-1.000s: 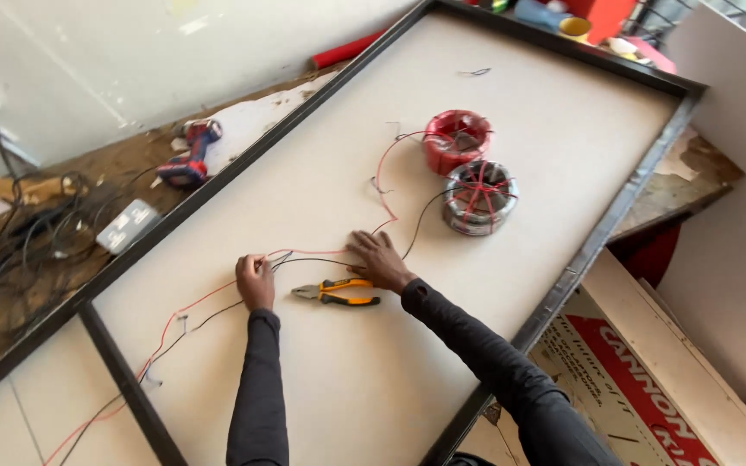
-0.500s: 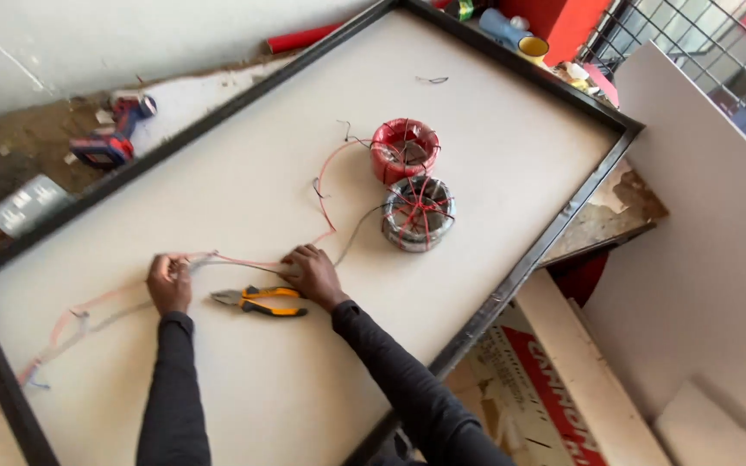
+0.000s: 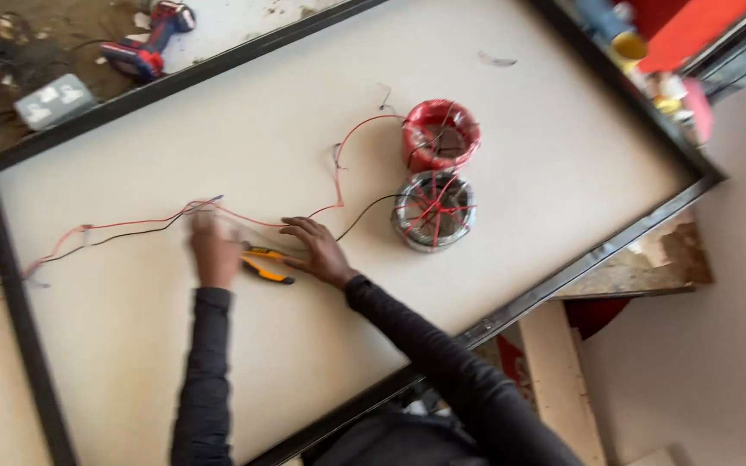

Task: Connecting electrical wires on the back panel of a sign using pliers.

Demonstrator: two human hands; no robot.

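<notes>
Wire-laying step, judged. Left hand [image 3: 215, 252], blurred, grip unclear, beside yellow-handled pliers [image 3: 267, 265]. Right hand [image 3: 319, 252] flat, fingers spread, pressing red wire [image 3: 144, 223] on white board [image 3: 546, 155]. Next calls for steady wire.

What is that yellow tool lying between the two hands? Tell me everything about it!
The yellow-and-black handled pliers lie flat on the white board, handles pointing toward the right hand. The grips look like rubber or plastic. The tool's head is hidden behind the blurred left hand, which covers or touches that end. The right hand rests beside the handles; whether it touches them I cannot tell. Thin red and black wires run just above the tool.
</notes>
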